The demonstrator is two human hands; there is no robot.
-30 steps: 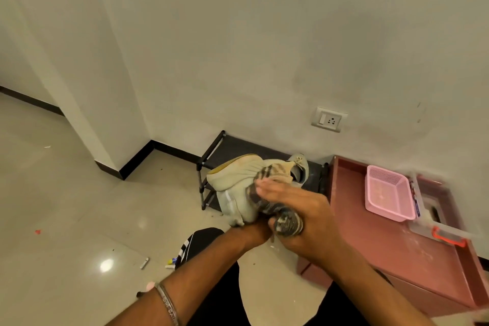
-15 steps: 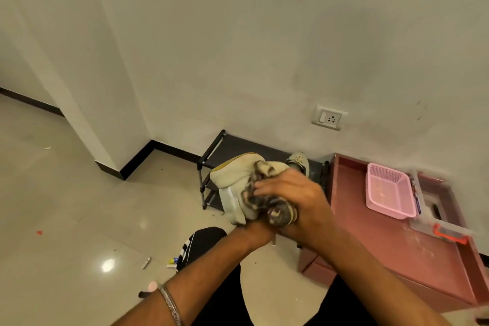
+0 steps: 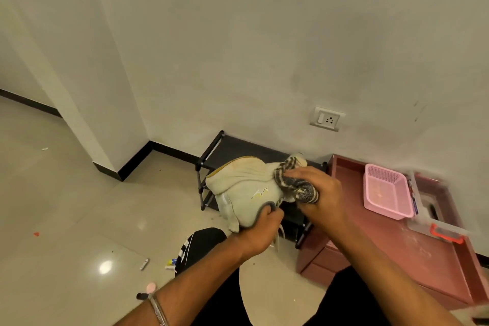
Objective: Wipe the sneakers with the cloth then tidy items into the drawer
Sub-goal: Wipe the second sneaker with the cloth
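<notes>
A pale cream sneaker (image 3: 246, 188) is held up in front of the black shoe rack (image 3: 227, 151). My left hand (image 3: 260, 230) grips it from below at the collar, with a lace hanging beneath. My right hand (image 3: 321, 193) holds a bunched grey-and-white striped cloth (image 3: 293, 182) and presses it against the sneaker's right side. The pink drawer unit (image 3: 397, 251) stands to the right, its drawer fronts low at its left end.
On the drawer unit's top sit a pink basket (image 3: 386, 190) and a clear box with an orange latch (image 3: 436, 222). Small items (image 3: 145, 263) lie scattered on the tiled floor at lower left. A wall socket (image 3: 328, 119) is above the rack.
My right hand has slid the cloth to the right across the sneaker, so more of the shoe's side shows. My left hand now appears under the sneaker.
</notes>
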